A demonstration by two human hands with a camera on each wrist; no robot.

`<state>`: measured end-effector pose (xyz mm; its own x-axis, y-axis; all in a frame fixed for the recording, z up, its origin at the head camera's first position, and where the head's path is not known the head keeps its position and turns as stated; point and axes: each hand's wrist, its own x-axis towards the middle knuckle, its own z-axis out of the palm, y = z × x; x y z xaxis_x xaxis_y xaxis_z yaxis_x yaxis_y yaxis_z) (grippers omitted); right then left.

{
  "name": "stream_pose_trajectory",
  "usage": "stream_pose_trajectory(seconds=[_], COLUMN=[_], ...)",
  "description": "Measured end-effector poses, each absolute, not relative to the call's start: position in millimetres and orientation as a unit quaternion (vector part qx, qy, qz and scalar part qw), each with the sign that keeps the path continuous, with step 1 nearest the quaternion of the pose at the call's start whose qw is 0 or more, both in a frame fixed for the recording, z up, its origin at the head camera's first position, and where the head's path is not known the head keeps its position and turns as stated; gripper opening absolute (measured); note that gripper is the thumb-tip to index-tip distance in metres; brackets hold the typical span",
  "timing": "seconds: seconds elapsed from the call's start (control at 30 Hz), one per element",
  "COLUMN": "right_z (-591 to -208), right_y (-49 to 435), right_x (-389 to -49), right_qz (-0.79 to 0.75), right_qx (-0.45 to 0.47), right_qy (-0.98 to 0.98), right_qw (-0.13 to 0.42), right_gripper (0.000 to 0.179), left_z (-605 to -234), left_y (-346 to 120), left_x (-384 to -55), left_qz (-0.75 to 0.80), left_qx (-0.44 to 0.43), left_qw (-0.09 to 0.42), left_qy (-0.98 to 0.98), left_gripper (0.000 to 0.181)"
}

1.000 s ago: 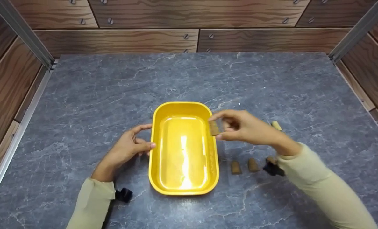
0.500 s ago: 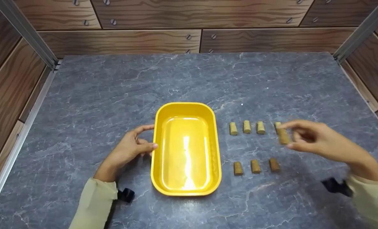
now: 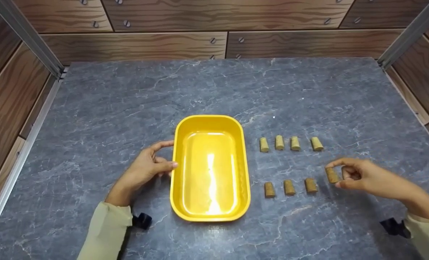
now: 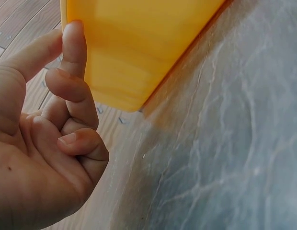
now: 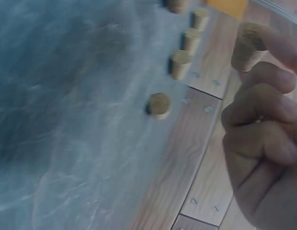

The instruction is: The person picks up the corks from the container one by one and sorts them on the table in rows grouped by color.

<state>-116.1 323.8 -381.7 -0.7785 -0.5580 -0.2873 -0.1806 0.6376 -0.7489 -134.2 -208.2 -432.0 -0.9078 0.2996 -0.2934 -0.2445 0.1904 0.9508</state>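
Note:
My left hand [image 3: 149, 168] holds the left side of a yellow plastic tub [image 3: 174, 195], thumb at its rim. In the left wrist view a finger [image 4: 74, 45] lies against the tub's outer wall [image 4: 134, 52], while the other fingers curl below it. Between thumb and index finger, my right hand [image 3: 368, 177] pinches a brown cork stopper [image 3: 332, 175], just right of a row of darker corks [image 3: 310, 185]. The right wrist view shows this tapered cork [image 5: 246, 50] with its wide end up and the remaining fingers folded.
Several paler corks [image 3: 295, 143] form a row behind the darker ones, right of the tub. Everything stands on a grey marble-patterned table [image 3: 134, 97]. Wood-patterned panels [image 3: 138, 47] close off the back and both sides.
From above the tub's right rim, my right hand has carried the cork rightward, then down toward the front row's right end. The left hand keeps its hold on the tub.

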Motion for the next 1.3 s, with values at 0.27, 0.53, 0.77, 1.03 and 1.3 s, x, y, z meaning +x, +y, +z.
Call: stream_pose_trajectory(seconds=[0.27, 0.53, 0.77, 1.03, 1.3], right_z=[-390.9, -393.0, -399.8, -405.9, -409.3], right_y=[326.2, 325.9, 326.9, 328.8, 330.9], right_x=[-120.6, -121.2, -120.4, -119.3, -119.4], right_qz=[-0.297, -0.238, -0.231, -0.244, -0.249], right_qx=[-0.197, -0.17, -0.161, -0.168, -0.162], right_qy=[0.888, 0.908, 0.913, 0.912, 0.909], right_qw=[0.29, 0.3, 0.296, 0.285, 0.293], right_gripper=[0.045, 0.046, 0.048, 0.049, 0.049], left_z=[-431.5, -433.3, -433.4, -432.6, -433.3], left_y=[-208.7, -211.9, -212.3, -212.4, -212.4], left_x=[-134.5, -134.8, -133.9, -133.4, -131.7], left_qz=[0.637, 0.648, 0.639, 0.634, 0.637], left_qx=[0.019, 0.035, 0.031, 0.028, 0.03], left_qw=[0.213, 0.214, 0.213, 0.215, 0.217], left_qy=[0.741, 0.73, 0.738, 0.742, 0.739], left_gripper=[0.072, 0.072, 0.072, 0.072, 0.072])
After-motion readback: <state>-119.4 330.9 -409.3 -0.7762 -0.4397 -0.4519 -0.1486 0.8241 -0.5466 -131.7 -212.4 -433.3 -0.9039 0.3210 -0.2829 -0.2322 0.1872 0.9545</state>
